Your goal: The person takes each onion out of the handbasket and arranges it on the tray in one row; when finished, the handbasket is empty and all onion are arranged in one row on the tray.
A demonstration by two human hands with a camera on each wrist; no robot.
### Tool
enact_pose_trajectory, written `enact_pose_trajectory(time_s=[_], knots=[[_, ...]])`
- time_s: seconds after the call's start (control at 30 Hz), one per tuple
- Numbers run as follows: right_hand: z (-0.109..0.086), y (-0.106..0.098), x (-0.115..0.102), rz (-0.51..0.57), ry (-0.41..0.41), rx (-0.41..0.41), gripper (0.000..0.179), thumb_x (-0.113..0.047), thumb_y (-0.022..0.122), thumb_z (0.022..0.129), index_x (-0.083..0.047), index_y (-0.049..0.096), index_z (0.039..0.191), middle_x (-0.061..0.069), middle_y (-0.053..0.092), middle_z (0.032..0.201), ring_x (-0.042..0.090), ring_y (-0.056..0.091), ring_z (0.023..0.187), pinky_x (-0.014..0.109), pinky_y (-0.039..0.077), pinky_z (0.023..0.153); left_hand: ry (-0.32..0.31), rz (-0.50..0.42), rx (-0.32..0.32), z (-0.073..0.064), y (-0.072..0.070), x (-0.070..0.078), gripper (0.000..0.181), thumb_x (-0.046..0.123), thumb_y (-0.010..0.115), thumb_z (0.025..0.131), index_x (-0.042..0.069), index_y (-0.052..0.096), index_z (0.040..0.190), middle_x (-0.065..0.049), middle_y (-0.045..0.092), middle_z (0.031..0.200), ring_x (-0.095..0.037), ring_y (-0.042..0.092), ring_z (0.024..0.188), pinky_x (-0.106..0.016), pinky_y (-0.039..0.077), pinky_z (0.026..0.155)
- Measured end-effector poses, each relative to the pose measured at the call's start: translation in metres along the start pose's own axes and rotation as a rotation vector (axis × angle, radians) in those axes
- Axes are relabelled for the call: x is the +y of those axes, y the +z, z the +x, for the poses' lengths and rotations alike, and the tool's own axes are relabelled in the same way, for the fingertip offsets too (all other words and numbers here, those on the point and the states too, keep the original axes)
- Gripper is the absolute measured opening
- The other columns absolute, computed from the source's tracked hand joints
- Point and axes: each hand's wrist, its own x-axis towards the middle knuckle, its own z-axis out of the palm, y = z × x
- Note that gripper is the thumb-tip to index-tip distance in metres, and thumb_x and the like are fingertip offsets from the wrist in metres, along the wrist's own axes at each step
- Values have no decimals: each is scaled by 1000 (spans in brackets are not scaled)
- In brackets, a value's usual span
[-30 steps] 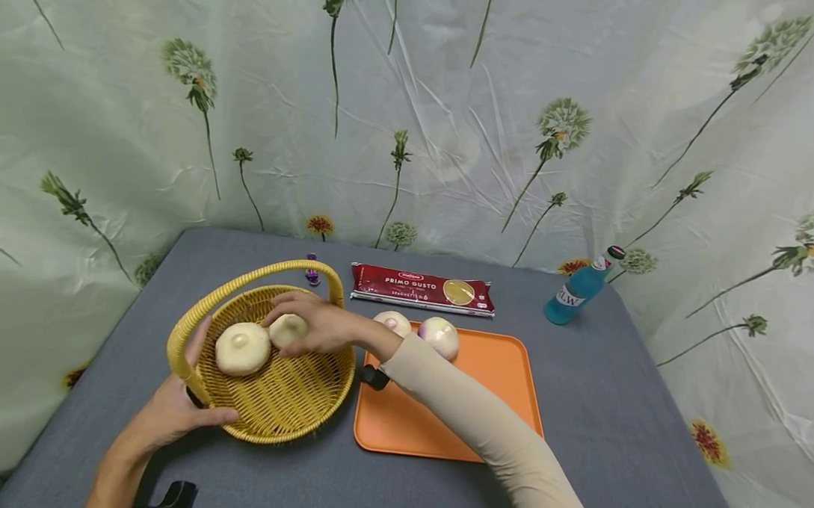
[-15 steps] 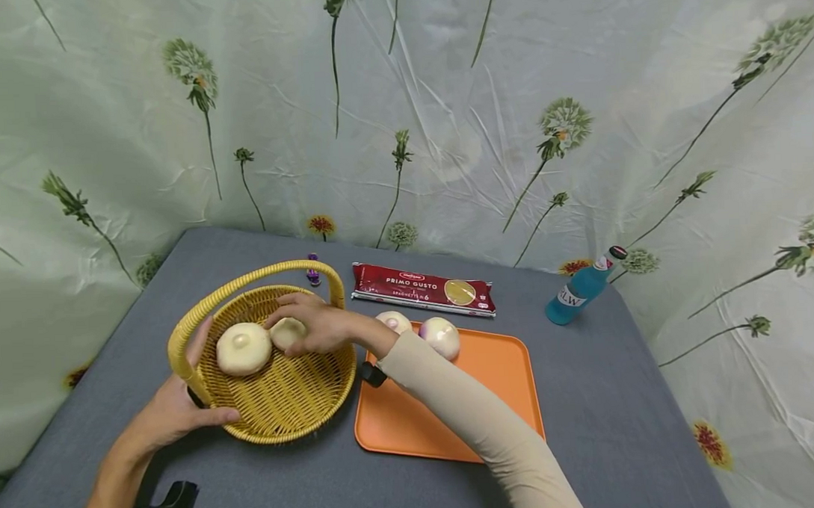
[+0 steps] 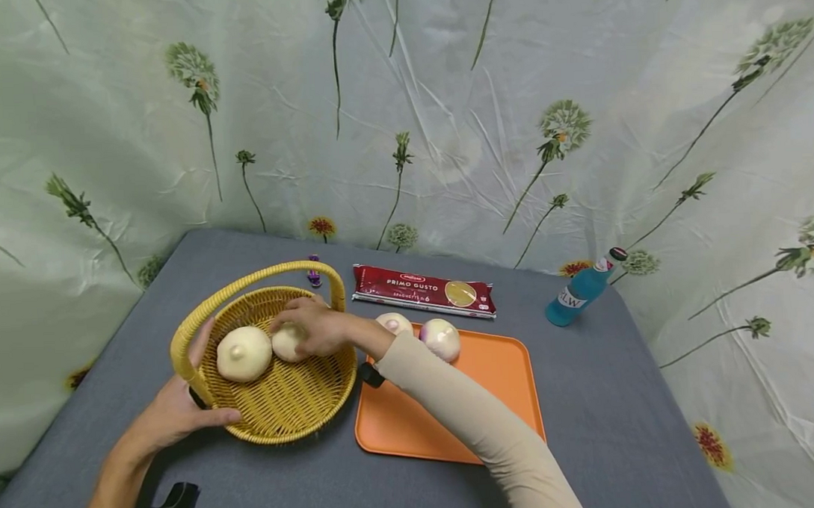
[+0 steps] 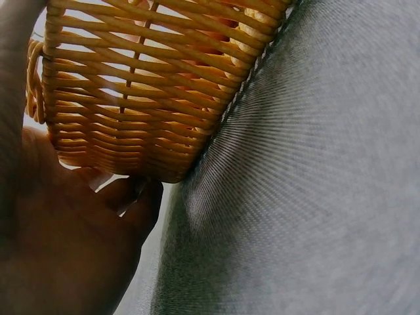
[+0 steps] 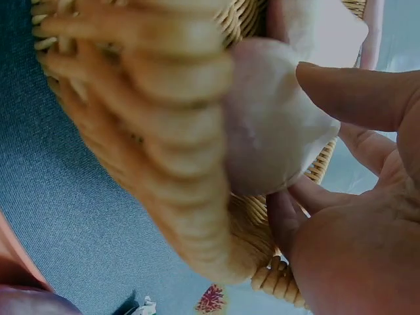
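A yellow wicker basket (image 3: 284, 400) with an arched handle stands on the left side of the table. My left hand (image 3: 173, 412) holds its left side, thumb at the front rim and fingers along the outer wall; the left wrist view shows those fingers (image 4: 141, 203) against the weave. Inside the basket lies a pale onion (image 3: 244, 354), its nub facing the camera. Beside it is a second onion (image 3: 287, 343), which my right hand (image 3: 318, 328) grips within the basket. The right wrist view shows the thumb and fingers around this onion (image 5: 279, 118), partly behind the basket rim.
An orange tray (image 3: 447, 432) right of the basket carries a white-and-purple onion (image 3: 441, 339) and another onion (image 3: 394, 323). Behind are a red spaghetti packet (image 3: 423, 291) and a small purple object (image 3: 314, 272). A blue bottle (image 3: 579, 293) stands far right.
Both onions in the basket have tilted a little, the left one's nub now lower. My right hand has shifted slightly with its onion; the left hand stays on the basket.
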Motion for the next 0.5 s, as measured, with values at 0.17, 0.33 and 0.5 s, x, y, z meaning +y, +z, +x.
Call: enact_pose_trajectory(time_s=[0.17,0.33,0.5], knots=[[0,0,-2,-16,6,-10,49,-11,69,94,-22,56,141,1,49,150,18,33,144,34,18,117,-12,6,-2,0,0,3,142,-6,87,64,29,-11,161,-30,17,156,15,26,132,-4,26,95],[-2,1,-3,9,37,-13,49,-13,72,92,-25,58,137,2,51,144,18,34,137,30,30,108,-23,26,3,0,1,4,142,-4,88,64,30,-11,161,-35,18,155,17,26,130,-3,25,95],[-5,2,-4,91,54,-37,46,-13,74,91,-26,58,132,6,41,139,17,34,127,25,37,97,-44,49,12,-2,1,3,141,-2,88,65,31,-11,161,-31,11,160,12,20,136,-2,21,96]])
